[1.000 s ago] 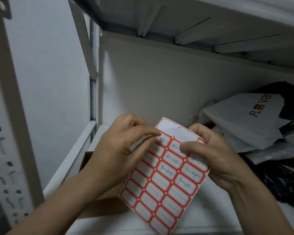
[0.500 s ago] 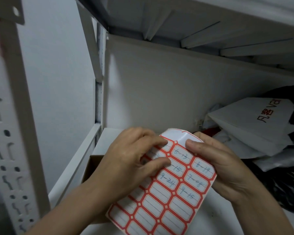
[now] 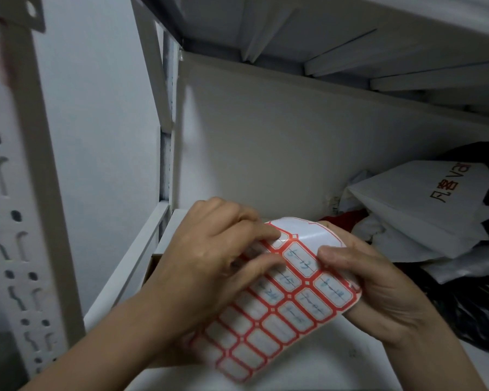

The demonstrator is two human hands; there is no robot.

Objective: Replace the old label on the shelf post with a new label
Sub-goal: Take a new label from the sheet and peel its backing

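Above the front edge of the white shelf board (image 3: pixel 336 365), both hands hold a sheet of red-bordered labels (image 3: pixel 268 314), bent so that its top curls back. Left hand (image 3: pixel 206 266) lies over the sheet's left half, fingertips pressed on a label near the top corner; right hand (image 3: pixel 376 289) pinches the right edge between thumb and fingers. Several labels carry blue handwriting, too small to read. Under the left forearm a brown cardboard box (image 3: pixel 153 263) sits at the shelf's left edge; its contents are hidden. Along the shelf's right side lies a heap of white bags (image 3: pixel 412 210) and black plastic (image 3: pixel 474 309). At the near left corner stands a perforated shelf post (image 3: pixel 17 227).
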